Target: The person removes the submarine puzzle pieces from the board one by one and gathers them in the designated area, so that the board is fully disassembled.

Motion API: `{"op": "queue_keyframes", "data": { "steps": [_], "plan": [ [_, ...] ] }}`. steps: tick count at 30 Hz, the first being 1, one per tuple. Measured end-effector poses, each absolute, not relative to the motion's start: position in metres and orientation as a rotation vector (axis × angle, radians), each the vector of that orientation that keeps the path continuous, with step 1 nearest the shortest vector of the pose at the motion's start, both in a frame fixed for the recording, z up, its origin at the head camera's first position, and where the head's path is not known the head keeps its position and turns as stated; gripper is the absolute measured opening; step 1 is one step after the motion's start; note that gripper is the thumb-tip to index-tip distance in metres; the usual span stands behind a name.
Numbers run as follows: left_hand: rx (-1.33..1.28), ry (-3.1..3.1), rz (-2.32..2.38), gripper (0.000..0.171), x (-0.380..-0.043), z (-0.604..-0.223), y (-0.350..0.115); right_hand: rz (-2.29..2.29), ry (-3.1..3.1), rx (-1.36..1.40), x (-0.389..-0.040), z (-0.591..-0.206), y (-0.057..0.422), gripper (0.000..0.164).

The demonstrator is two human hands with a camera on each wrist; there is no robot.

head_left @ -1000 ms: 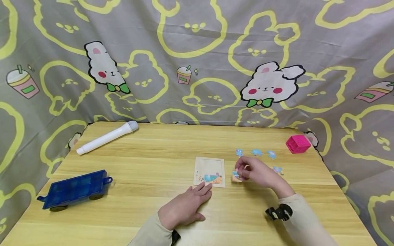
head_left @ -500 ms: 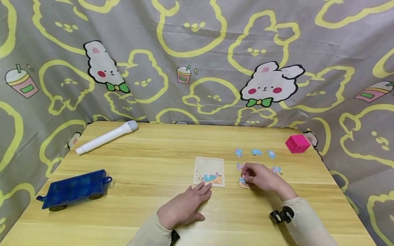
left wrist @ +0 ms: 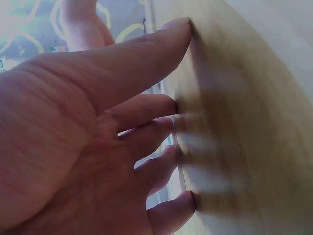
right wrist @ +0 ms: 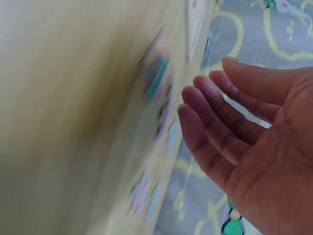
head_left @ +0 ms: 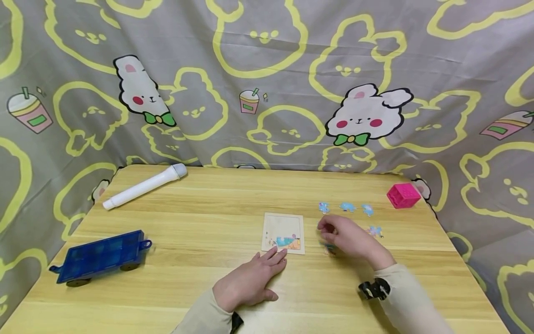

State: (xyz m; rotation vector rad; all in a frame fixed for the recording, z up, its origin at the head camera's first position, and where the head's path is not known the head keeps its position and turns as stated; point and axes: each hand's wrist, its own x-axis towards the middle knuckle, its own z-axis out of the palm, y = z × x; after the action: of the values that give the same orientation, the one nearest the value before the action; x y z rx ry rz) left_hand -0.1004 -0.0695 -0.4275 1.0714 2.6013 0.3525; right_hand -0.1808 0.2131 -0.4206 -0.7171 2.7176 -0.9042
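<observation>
A square wooden puzzle board (head_left: 281,226) lies mid-table, with colourful pieces (head_left: 287,242) fitted along its lower edge. My left hand (head_left: 250,280) rests on the table with fingers spread, fingertips right at the board's near rim. To the right of the board, my right hand (head_left: 352,236) hovers with loosely bent fingers, and the right wrist view shows nothing between them. Below it a puzzle piece (right wrist: 156,78) lies blurred on the table, partly covered by the hand in the head view. Beyond sit blue puzzle pieces (head_left: 346,207), with a pink-and-blue piece (head_left: 375,231) by the right wrist.
A pink block (head_left: 403,195) sits at the back right corner of the table. On the left are a white microphone (head_left: 143,188) and a blue toy wagon (head_left: 102,257). A patterned curtain (head_left: 288,139) hangs behind the far edge.
My right hand first shifted the pinched puzzle piece to the right and has now let go of it. It has moved slightly left, off the piece. The left hand stays put.
</observation>
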Motion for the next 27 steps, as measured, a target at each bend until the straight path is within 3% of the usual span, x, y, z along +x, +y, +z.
{"op": "queue_keyframes", "data": {
  "steps": [12,27],
  "plan": [
    [1.075,2.608,0.355,0.076,-0.099,-0.429,-0.07,-0.724,2.641,-1.025,-0.185,-0.414,0.139,0.022],
    [1.071,2.606,0.328,0.077,-0.101,-0.429,-0.07,-0.715,2.623,-0.913,-0.184,-0.43,0.121,0.02]
  ]
}}
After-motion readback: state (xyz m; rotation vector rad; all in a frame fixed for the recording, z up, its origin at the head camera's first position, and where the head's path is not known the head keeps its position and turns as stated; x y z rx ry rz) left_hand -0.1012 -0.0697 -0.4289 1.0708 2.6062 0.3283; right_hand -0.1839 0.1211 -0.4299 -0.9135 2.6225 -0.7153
